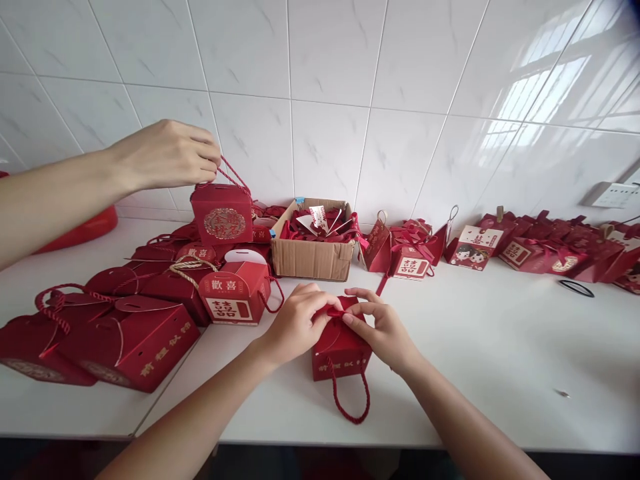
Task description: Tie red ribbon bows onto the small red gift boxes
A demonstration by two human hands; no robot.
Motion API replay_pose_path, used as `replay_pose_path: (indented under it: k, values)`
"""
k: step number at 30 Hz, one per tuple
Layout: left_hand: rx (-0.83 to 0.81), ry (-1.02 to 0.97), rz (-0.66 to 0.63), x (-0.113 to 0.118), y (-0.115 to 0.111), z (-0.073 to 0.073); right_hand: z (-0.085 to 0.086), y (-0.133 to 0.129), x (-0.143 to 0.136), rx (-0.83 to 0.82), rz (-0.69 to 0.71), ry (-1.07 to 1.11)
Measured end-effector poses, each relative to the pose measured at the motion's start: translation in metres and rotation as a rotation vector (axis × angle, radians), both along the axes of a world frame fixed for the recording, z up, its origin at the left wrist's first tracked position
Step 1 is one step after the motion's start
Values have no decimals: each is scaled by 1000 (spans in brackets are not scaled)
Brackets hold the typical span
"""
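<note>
A small red gift box [325, 363] stands on the table in front of me, its rope handle [353, 419] hanging down toward the near edge. On its top, my left hand [296, 320] pinches a red ribbon [336, 312] between thumb and forefinger. From the other side my right hand [383, 328] grips the same ribbon with thumb and fingers, the other fingers raised. Part of the box's lid is hidden under both hands. A loose ribbon end runs back behind the box.
Another person's hand [173, 153] lifts a red box [223, 213] by its cord at left. Several red boxes [143, 343] crowd the left side. An open carton [313, 260] of ribbons stands behind. More boxes [473, 247] line the wall, near a black elastic loop [576, 289].
</note>
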State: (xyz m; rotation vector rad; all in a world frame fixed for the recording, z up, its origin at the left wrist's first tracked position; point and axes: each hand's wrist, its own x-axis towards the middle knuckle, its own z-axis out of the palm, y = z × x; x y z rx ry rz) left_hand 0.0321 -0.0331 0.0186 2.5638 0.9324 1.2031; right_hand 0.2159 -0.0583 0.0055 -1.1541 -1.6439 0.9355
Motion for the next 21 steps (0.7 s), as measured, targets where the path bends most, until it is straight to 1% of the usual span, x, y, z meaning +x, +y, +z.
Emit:
replay_pose_path:
  k: [2,5,8,9,11,13,14,17,19,21]
  values:
    - [3,-11,-16,-1,2,-1,1,1,0,-36,76,41]
    - [26,-23,-53,-1,7,-4,1,3,-2,-46,187,109]
    - [-35,-42,-78,0,11,-5,-2,6,-6,-76,224,239]
    - [-79,-67,-69,0,12,-5,-4,7,-8,-94,216,284]
    - [-157,-142,-9,-1,12,-4,-7,7,-12,-123,181,351]
    - [-200,-172,47,-5,9,-2,-10,7,-14,-111,133,357]
    - [-222,-151,45,-8,7,0,-12,7,-15,-90,109,339]
    - [-289,-52,-33,-14,1,2,-13,5,-17,-17,47,252]
    - [-314,-57,-36,-15,0,1,-13,4,-17,0,18,219]
    - [-344,-104,-19,-14,2,-1,-11,3,-18,-8,2,205]
